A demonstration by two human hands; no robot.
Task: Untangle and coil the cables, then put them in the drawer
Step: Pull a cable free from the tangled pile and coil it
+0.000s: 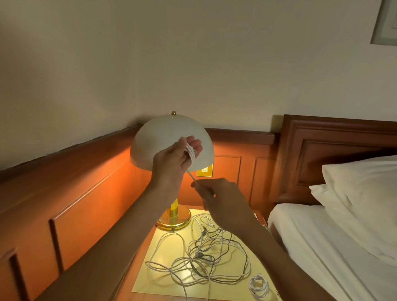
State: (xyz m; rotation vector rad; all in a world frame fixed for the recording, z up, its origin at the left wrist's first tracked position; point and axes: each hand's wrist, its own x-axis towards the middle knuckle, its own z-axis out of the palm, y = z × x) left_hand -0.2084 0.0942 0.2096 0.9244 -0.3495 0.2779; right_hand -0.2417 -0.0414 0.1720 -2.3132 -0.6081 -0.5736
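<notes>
Left hand: the left hand (pixel 173 159) is raised in front of the lamp (pixel 172 142), fingers curled round a few loops of white cable (pixel 191 151) — a coil in the making.
Right hand: the right hand (pixel 220 203) sits just below and to the right, thumb and fingers pinched on the same white cable where it runs down from the coil; the strand between the two hands looks taut.
Tangle: a loose knot of white and dark cables (pixel 201 257) lies spread on the nightstand (pixel 140 283) under the lamp's light, with two strands trailing off its front edge.
Done so far: one small white coil (pixel 258 285) rests on the nightstand's right front corner, apart from the tangle — it appears finished.
In hand: judging by the few loops held, a second cable is only partly wound; whether its free end is clear of the tangle cannot be told.
Left to do: most of the work, by the look of it — the remaining cables need separating and coiling, and nothing has gone into a drawer yet.
Drawer: not visible in this view.
</notes>
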